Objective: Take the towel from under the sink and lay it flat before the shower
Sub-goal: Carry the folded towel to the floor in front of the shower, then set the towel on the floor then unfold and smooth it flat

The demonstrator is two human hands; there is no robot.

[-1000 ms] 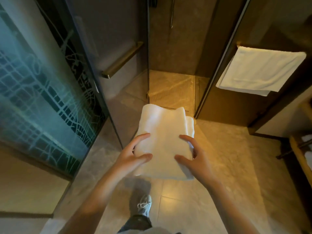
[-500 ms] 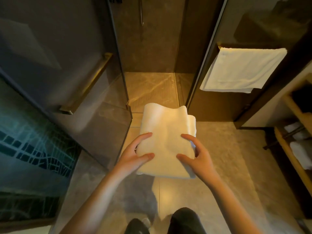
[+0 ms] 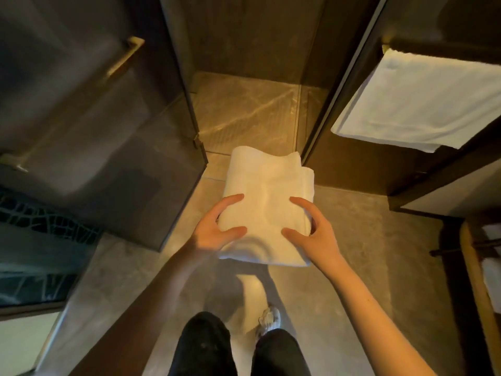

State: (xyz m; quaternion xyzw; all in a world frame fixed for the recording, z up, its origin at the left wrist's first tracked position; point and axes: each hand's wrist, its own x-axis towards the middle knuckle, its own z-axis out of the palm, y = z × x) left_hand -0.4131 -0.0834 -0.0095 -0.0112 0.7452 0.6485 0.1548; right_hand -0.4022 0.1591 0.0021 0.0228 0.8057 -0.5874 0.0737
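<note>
Now | both hands, left hand and right hand, clasp folded towel by its near edge | shower threshold nearer beyond grip than a second ago | unfolding not begun

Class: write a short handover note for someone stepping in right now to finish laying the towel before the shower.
Left hand: gripping the folded towel at its left side.
Right hand: gripping its right side.
Towel: folded, held in the air above the floor, just before the open shower doorway.
Done: towel fetched and carried to the shower.
Left: lower it, unfold it, spread it flat on the floor.
</note>
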